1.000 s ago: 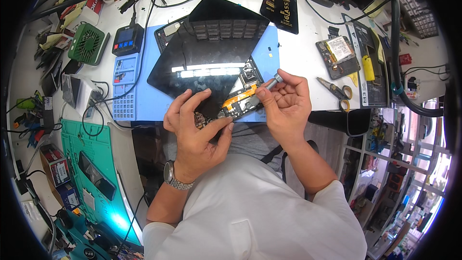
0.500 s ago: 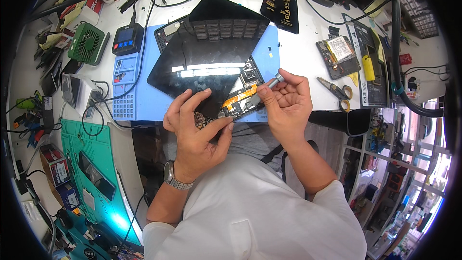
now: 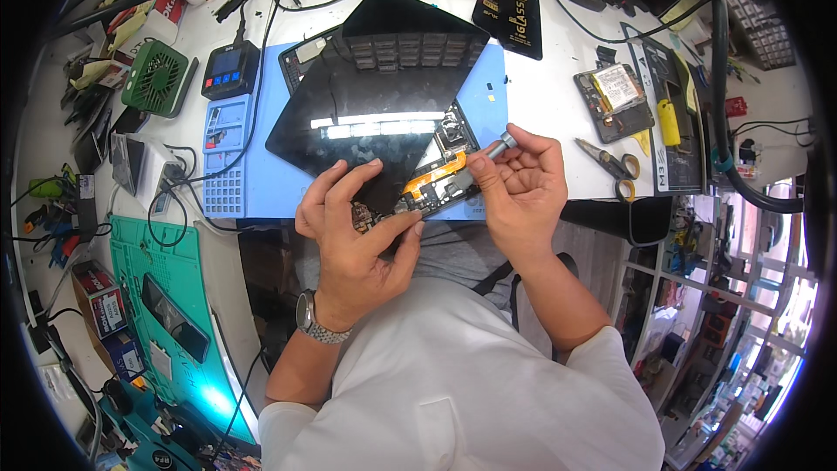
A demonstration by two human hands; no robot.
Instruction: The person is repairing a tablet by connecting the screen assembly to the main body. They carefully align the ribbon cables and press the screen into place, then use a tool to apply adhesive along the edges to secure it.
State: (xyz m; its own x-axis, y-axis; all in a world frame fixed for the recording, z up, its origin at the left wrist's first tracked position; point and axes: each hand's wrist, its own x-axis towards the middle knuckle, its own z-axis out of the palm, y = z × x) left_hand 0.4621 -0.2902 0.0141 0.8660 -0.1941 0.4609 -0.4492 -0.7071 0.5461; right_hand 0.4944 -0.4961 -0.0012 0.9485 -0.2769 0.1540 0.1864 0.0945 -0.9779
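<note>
An opened tablet (image 3: 460, 181) lies on a blue work mat (image 3: 488, 126), its circuit boards and an orange flex cable (image 3: 436, 178) exposed near me. Its large black glossy screen (image 3: 375, 105) is set askew across the body and mirrors a bright lamp. My left hand (image 3: 357, 231) has its fingers spread, two of them on the screen's near part, with index finger and thumb close together at the tablet's near edge. My right hand (image 3: 523, 183) pinches a short grey metal screwdriver (image 3: 500, 146) above the tablet's right side; the tool's tip is hidden.
Scissors (image 3: 610, 166) and an opened phone (image 3: 615, 100) lie to the right. Black glass packets (image 3: 510, 13) are at the back. On the left stand a blue parts tray (image 3: 227, 157), a small device with a display (image 3: 231, 70) and a green fan (image 3: 159, 78). Cables cross the bench.
Almost nothing differs. Both hands keep their places, with only a very slight shift of the right hand and the screwdriver.
</note>
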